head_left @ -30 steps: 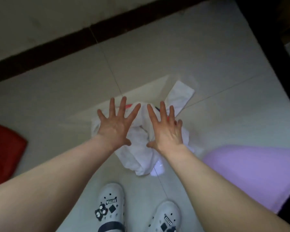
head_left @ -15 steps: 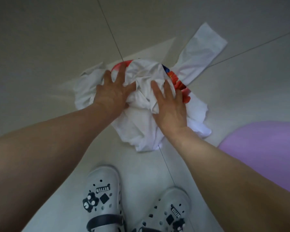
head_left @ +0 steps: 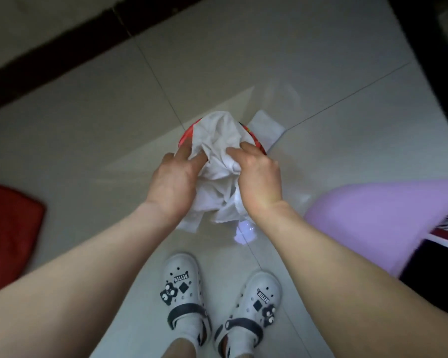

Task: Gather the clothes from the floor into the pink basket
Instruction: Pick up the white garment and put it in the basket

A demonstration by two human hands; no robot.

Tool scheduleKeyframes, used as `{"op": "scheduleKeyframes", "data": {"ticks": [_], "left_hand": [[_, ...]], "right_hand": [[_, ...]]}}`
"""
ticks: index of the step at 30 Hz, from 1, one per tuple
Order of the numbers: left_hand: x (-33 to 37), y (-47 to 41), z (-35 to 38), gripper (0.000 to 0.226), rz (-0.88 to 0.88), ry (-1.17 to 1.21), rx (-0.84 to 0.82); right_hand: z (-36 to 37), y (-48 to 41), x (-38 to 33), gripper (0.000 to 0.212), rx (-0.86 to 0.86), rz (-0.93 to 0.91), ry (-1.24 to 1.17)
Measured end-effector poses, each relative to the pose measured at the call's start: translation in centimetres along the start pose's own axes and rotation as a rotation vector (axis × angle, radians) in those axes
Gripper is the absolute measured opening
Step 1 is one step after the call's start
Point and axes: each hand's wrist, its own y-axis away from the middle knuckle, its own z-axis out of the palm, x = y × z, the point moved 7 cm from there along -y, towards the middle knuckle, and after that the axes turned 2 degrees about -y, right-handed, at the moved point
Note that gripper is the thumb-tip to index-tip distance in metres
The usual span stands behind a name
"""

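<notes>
A crumpled white garment (head_left: 219, 148) with a red and dark print at its edges is bunched between both hands above the tiled floor. My left hand (head_left: 175, 179) grips its left side, fingers dug into the cloth. My right hand (head_left: 260, 177) clutches its right side. One white sleeve (head_left: 267, 130) still trails down to the floor beyond the bundle. The pink basket (head_left: 378, 220) shows as a lilac-pink rounded shape at the right edge, close to my right forearm.
A red garment (head_left: 8, 228) lies on the floor at the far left. My feet in white clogs (head_left: 184, 288) stand just below the bundle. A dark baseboard (head_left: 62, 45) runs along the wall at the top, and dark furniture (head_left: 429, 55) stands at the right.
My open hands came down onto the white garment, closed on it and bunched it up. It now hangs lifted between them, with most of the cloth off the floor.
</notes>
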Motion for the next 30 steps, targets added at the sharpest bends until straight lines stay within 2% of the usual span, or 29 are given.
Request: {"op": "scheduleKeyframes", "data": {"ticks": [7, 11, 18, 23, 30], "left_hand": [[7.0, 2.1, -15.1, 0.023, 0.117, 0.014, 0.163], [12.1, 3.9, -22.4, 0.022, 0.207, -0.008, 0.223], [26.2, 10.9, -33.7, 0.022, 0.486, 0.049, 0.236], [35.1, 15.9, -35.1, 0.022, 0.626, 0.090, 0.147], [46.5, 21.2, -33.3, 0.027, 0.793, 0.162, 0.043]], "right_hand": [[-16.1, -0.3, -5.9, 0.036, 0.257, 0.040, -0.076], [-25.5, 1.5, -8.4, 0.044, 0.364, 0.051, -0.069], [-42.9, 9.6, -9.8, 0.041, 0.467, 0.235, -0.052], [-51.9, 17.4, -9.5, 0.036, 0.572, 0.339, 0.014], [-59.1, 27.1, -5.3, 0.035, 0.698, 0.553, 0.041]]}}
